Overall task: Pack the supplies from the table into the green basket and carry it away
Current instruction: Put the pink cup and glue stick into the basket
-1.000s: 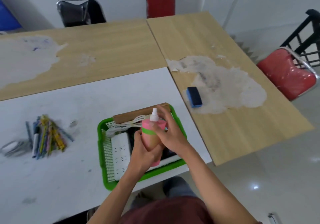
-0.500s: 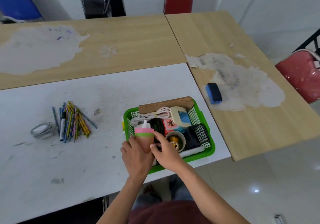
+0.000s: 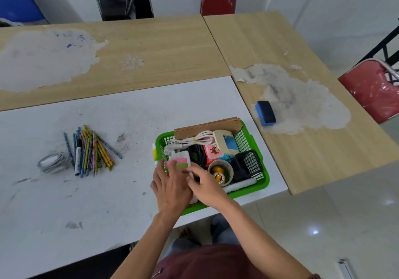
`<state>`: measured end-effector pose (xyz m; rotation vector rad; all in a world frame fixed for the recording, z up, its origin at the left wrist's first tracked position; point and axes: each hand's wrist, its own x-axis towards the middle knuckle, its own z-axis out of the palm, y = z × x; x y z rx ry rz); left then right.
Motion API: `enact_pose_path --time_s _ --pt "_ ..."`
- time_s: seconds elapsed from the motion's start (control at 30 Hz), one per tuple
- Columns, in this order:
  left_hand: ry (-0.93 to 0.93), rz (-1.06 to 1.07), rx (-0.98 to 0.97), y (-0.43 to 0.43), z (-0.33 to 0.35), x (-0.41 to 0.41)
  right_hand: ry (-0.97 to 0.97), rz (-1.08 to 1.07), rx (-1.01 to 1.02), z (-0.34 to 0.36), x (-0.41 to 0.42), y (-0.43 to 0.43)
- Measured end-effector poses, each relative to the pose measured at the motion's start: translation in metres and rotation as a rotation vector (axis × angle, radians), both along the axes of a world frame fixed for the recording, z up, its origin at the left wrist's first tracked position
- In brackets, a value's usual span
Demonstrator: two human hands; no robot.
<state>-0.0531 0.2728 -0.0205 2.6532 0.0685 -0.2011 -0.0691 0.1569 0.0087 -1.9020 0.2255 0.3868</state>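
The green basket (image 3: 262, 171) stands at the near edge of the white table, filled with a white cable, a black cable, tape rolls, a black mesh cup and brown paper. A pink spray bottle (image 3: 178, 163) with a green band lies tilted in the basket's left end. My left hand (image 3: 170, 186) wraps around its lower body. My right hand (image 3: 205, 186) touches it from the right. A bundle of coloured pencils (image 3: 91, 150) with a black marker lies on the table to the left, beside a coiled grey cable (image 3: 53, 162). A blue eraser (image 3: 265, 112) rests on the wooden table.
A small white and yellow thing (image 3: 154, 153) lies against the basket's left outside wall. A red chair (image 3: 375, 89) stands at right and a black chair (image 3: 124, 2) behind the far table. The floor drops off just right of the basket.
Both hands have lowered the spray bottle from upright above the basket down into its left end, now lying tilted. The camera view shifted left.
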Motion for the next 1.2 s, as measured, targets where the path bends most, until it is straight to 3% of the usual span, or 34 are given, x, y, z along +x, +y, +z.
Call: enact_pose_path --time_s 0.2,0.37,0.53,0.77,1.1,1.2 --pt "-0.153 -0.196 -0.197 -0.022 0.024 0.02 -0.136 -0.292 0.051 0.02 0.007 -0.036" --pt "-0.132 -0.395 -0.335 -0.059 0.05 0.034 -0.211 -0.563 0.163 0.032 0.008 -0.079" --pt "-0.08 -0.539 -0.306 -0.112 0.053 0.045 -0.223 -0.727 0.155 0.027 0.01 -0.127" --pt "-0.009 -0.719 -0.066 -0.201 0.048 0.075 -0.128 -0.75 -0.011 0.001 0.023 -0.222" --pt "0.219 -0.813 0.548 -0.266 0.007 0.107 0.123 -0.62 -0.185 -0.053 0.061 -0.323" --pt "0.244 -0.792 0.557 -0.268 -0.003 0.108 0.144 -0.597 -0.292 -0.06 0.083 -0.338"
